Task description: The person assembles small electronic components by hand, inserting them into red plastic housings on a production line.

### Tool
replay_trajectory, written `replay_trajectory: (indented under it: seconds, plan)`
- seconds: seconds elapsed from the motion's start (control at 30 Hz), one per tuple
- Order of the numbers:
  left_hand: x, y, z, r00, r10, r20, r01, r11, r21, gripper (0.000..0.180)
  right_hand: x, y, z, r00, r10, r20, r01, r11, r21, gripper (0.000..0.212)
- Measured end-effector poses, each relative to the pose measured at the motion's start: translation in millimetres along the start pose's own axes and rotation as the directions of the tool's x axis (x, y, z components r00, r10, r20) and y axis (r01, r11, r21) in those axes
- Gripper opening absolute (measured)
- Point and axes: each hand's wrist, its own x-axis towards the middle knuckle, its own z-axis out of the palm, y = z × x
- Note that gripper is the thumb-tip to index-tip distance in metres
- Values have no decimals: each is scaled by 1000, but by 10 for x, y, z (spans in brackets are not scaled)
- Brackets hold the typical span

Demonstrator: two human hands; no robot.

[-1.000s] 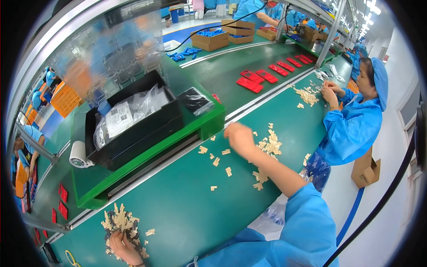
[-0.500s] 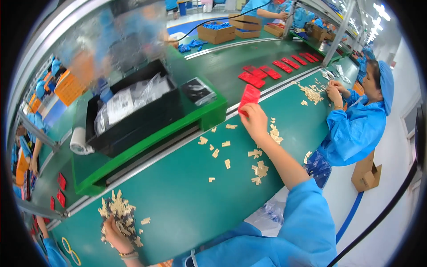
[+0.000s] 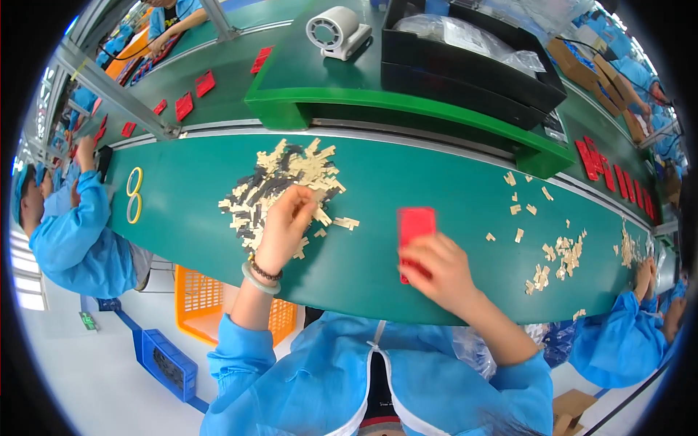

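Note:
In my right hand [image 3: 442, 272] is a red flat rectangular piece [image 3: 416, 224], held above the green work surface [image 3: 385, 189] in front of me. The fingers grip its near end and hide part of it. To the left, my left hand [image 3: 285, 225] reaches over a heap of small cream and dark grey flat cut pieces [image 3: 273, 174]. Its thumb and forefinger are pinched together at the heap's right side. Whatever is between those fingertips cannot be told apart from the heap behind.
A green raised shelf [image 3: 414, 109] carries a black bin [image 3: 472, 69] of plastic-wrapped goods and a small white fan [image 3: 336, 33]. Loose cream pieces [image 3: 567, 254] and red pieces [image 3: 596, 160] lie to the right. Yellow rings [image 3: 134, 196] lie left, near a co-worker [image 3: 80, 232].
My view has swung left. My right hand has brought the red piece from beside the red row on the far belt back in front of me. My left hand stays at the heap.

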Motion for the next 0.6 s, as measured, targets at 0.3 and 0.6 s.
replay_trajectory:
  seconds: [0.3, 0.6]
  plan:
    - [-181, 215, 156, 980, -18, 198, -10, 991, 136, 20, 580, -3, 380, 973, 229, 28, -210, 829, 518, 26]
    - [-237, 436, 629, 945, 252, 209, -307, 901, 306, 23, 313, -127, 315, 906, 420, -57, -359, 832, 423, 9]
